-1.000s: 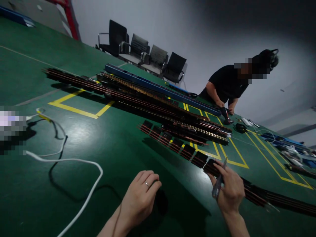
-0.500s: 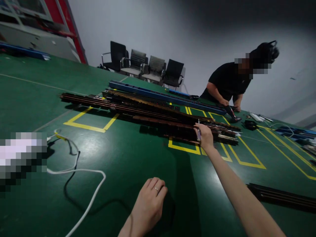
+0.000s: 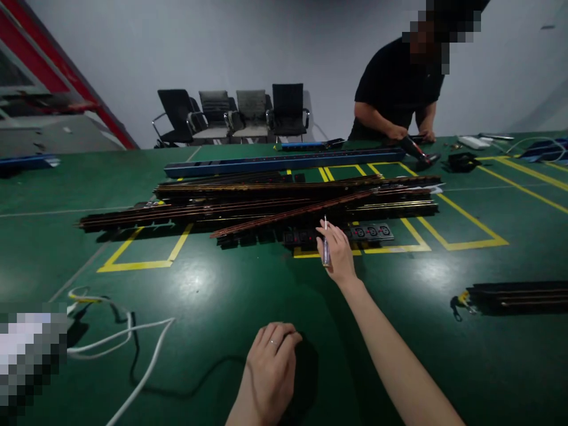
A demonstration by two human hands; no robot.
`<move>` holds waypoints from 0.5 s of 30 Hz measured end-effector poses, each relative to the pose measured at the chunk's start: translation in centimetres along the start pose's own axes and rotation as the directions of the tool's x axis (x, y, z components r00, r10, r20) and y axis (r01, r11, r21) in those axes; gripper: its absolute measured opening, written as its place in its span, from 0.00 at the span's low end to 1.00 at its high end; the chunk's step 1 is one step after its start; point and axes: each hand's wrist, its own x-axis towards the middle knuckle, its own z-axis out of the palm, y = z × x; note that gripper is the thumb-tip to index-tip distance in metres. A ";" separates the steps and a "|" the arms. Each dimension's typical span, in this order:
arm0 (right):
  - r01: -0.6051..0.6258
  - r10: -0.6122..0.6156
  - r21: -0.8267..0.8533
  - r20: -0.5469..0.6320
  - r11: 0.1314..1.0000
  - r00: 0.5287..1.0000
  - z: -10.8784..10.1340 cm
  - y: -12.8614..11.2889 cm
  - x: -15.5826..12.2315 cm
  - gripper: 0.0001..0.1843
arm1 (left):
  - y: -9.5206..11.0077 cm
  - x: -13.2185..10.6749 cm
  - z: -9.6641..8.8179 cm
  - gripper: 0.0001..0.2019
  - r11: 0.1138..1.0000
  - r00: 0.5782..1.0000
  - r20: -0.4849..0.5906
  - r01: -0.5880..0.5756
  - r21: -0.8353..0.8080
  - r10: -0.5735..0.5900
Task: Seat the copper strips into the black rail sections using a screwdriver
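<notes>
Pale wall (image 3: 222, 41) backs the room, with four chairs (image 3: 287, 109) lined before it, beyond the far edge of a green counter (image 3: 217, 290). Yellow tape (image 3: 479, 243) marks boxes on the counter. A blue bar (image 3: 284, 164) lies near and roughly parallel to the far edge; at that edge's right part a co-worker (image 3: 394, 83) in black leans in, holding a drill (image 3: 417, 152). Dark strips (image 3: 275, 189) with copper-coloured lines lie heaped across the middle, some crossing. On the heap's near side is a socket strip (image 3: 371, 232), partly hidden by the right hand (image 3: 338, 251), which is closed around a screwdriver (image 3: 326, 254), tip toward the far edge; whether that hand touches the socket strip, I cannot tell. Toward the near edge, the left hand (image 3: 273, 364) is half curled; whether it grips anything is hidden. A white cable (image 3: 157, 350) loops toward the near left corner. Another bundle (image 3: 523, 297) lies toward the right edge.
</notes>
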 end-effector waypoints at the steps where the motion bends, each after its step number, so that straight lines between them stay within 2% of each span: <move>1: -0.006 0.006 0.011 -0.010 1.000 1.000 -0.1 -0.1 0.0 0.17 | -0.5 0.9 -0.3 0.14 1.000 1.000 0.009 0.009 0.003 -0.009; 4: -0.048 0.050 0.037 -0.070 0.998 0.996 -0.3 0.1 0.4 0.17 | -2.3 6.5 -1.4 0.12 0.996 1.000 -0.021 -0.005 0.086 0.007; 7: -0.090 0.099 0.068 -0.133 0.994 0.986 -0.5 0.3 0.6 0.16 | -4.5 15.3 -2.6 0.11 0.989 0.986 -0.164 -0.007 0.149 0.032; 9: -0.110 0.124 0.095 -0.161 0.989 0.979 -0.5 0.3 0.6 0.15 | -6.4 21.7 -3.1 0.11 0.954 0.978 -0.200 0.000 0.298 0.063; 10: -0.120 0.138 0.111 -0.172 0.986 0.975 -0.6 0.4 0.6 0.15 | -7.5 24.7 -3.2 0.13 0.922 0.985 -0.159 0.008 0.388 0.059; 12: -0.145 0.172 0.145 -0.193 0.979 0.966 -0.7 0.4 0.5 0.15 | -10.2 29.8 -3.2 0.19 0.851 1.000 -0.008 0.024 0.524 -0.023; 13: -0.159 0.190 0.161 -0.201 0.974 0.961 -0.7 0.4 0.4 0.15 | -11.6 31.8 -3.1 0.26 0.824 0.990 0.111 0.007 0.567 -0.084; 15: -0.184 0.223 0.188 -0.214 0.965 0.951 -0.8 0.5 0.5 0.14 | -14.5 34.4 -2.8 0.38 0.816 0.962 0.244 -0.040 0.576 -0.126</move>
